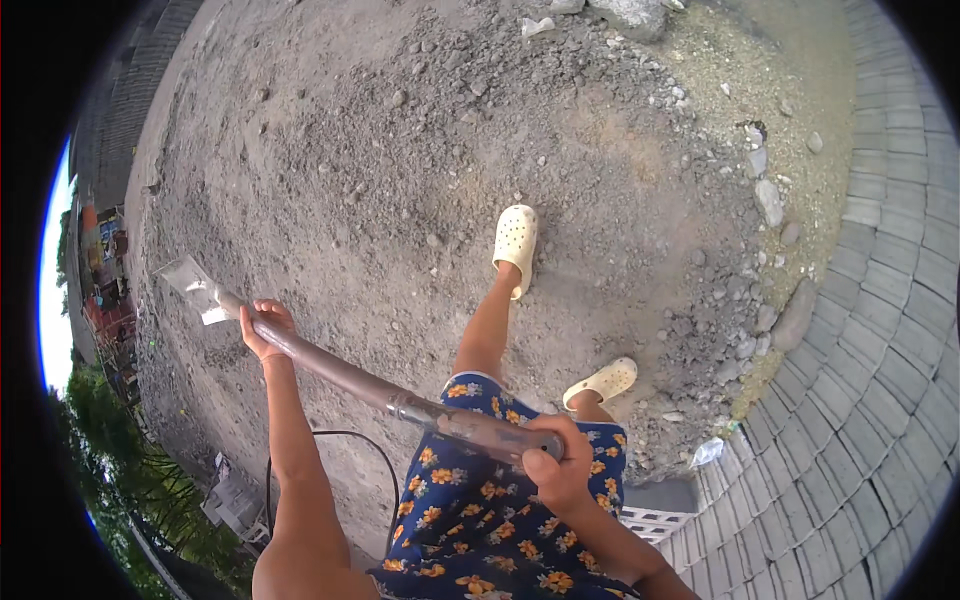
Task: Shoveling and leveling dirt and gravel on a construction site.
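A hoe (pixel 350 378) with a thick, worn brown handle lies slantwise across the front of my body. Its flat, pale metal blade (pixel 192 287) points to the far left, above the dirt. Close behind the blade, my left hand (pixel 268 328) is closed around the handle. My right hand (pixel 562 468) grips the handle's rounded butt end, near my lap, with the thumb lying along it. The handle passes in front of my blue flowered shorts (pixel 470 500).
Loose grey soil (pixel 380 160) with scattered stones spreads around my cream clogs (pixel 516 240). On the right runs a grey block wall (pixel 850 400), with larger rocks (pixel 795 315) and a clear plastic scrap (pixel 707 452) along its foot. Green plants (pixel 170 490) stand at lower left.
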A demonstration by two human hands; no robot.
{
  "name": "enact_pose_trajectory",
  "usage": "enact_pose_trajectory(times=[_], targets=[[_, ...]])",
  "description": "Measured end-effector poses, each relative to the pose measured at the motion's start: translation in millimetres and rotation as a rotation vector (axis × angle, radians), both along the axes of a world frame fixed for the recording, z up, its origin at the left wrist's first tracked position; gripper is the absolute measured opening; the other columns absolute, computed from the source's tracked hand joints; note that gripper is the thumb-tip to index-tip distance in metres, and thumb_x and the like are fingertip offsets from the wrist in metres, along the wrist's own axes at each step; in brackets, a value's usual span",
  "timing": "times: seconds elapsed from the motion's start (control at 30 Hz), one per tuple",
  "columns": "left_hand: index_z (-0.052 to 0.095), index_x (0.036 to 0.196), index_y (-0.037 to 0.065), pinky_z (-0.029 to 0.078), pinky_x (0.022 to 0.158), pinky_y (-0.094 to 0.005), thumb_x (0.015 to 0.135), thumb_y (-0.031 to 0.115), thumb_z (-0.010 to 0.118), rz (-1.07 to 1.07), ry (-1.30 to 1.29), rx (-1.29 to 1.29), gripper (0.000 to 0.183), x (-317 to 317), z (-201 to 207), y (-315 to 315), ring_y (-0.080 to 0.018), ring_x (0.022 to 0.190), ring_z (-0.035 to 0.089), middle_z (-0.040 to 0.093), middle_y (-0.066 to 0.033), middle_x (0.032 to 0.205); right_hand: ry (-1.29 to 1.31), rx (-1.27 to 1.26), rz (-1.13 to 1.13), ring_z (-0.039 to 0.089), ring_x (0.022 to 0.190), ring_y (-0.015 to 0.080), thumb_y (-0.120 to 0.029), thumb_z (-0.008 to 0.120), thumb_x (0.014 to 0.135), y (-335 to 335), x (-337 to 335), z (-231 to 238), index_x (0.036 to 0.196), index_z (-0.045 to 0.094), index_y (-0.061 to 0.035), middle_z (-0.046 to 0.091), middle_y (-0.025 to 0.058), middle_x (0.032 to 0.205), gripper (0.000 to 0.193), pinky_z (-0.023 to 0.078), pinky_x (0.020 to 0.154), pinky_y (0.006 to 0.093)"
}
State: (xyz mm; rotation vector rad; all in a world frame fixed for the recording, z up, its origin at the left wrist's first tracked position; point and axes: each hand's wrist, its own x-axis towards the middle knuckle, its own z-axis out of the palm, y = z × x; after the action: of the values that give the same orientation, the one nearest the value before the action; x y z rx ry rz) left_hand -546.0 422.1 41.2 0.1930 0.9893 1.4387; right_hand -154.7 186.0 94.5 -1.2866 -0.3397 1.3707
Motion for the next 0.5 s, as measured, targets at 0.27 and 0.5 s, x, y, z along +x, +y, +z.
enact_pose_trajectory(times=[0.27, 0.5], targets=[[0.042, 0.058, 0.011, 0.041, 0.053, -0.0293, 0.068, 0.012, 0.053, -0.568, -0.139, -0.836, 0.015, 316.5, -191.3, -84.4, -0.0151, 0.049, 0.044, 0.043, -0.0012, 0.052, 0.196, -0.788, -0.931, 0.042, 0.04, 0.0176, -0.05, 0.04, 0.076, -191.9, 103.2, -42.6, 0.063, 0.042, -0.0091, 0.043, 0.0056, 0.049, 0.043, 0.037, 0.039, 0.0296], [0.045, 0.058, 0.01, 0.04, 0.048, -0.0314, 0.065, 0.012, 0.053, -0.928, -0.186, -1.154, 0.011, 444.8, -227.5, -290.1, -0.0169, 0.047, 0.045, 0.045, -0.0024, 0.054, 0.016, -1.193, -1.313, 0.04, 0.033, 0.0176, -0.056, 0.034, 0.075, -349.8, 56.3, 30.0, 0.056, 0.039, -0.0131, 0.038, 0.0021, 0.04, 0.047, 0.034, 0.032, 0.0305]])
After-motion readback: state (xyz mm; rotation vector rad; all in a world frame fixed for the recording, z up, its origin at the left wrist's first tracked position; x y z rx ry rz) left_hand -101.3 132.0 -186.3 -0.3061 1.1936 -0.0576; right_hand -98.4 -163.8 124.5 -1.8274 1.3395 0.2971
